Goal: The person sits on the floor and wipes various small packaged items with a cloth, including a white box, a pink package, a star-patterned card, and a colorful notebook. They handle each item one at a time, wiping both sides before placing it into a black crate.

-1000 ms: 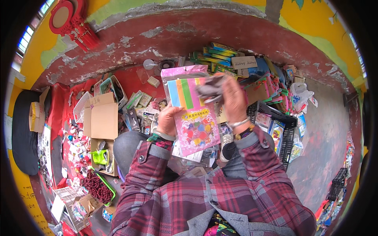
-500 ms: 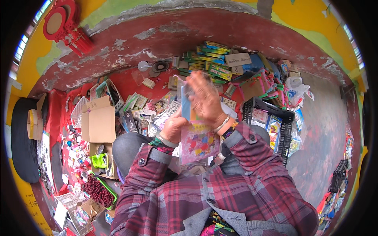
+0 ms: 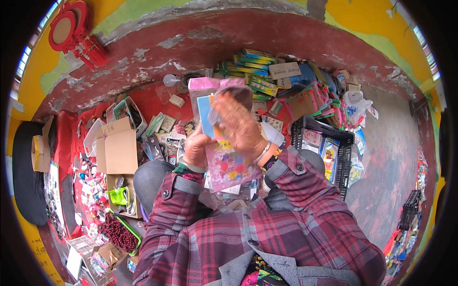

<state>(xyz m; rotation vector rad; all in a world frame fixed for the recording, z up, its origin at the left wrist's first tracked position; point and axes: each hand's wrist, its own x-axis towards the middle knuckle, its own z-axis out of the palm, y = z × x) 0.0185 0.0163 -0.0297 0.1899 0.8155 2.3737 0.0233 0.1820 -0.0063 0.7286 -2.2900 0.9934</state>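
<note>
One packet [image 3: 234, 169], gripped by the left hand's fingers [image 3: 206, 139], seems only partly wiped, a dark cloth [image 3: 242, 94] beneath the right hand [image 3: 242, 127], whose hold is unclear.

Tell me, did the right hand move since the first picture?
Yes: the right hand has moved left, farther from the black plastic crate.

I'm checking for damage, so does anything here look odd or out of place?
Yes. The dark red wall looks damaged: its paint is flaked away in pale patches. At left, small loose items lie scattered, outside any container. The pink packet in the left hand shows no clear damage, though the right hand covers part.
</note>
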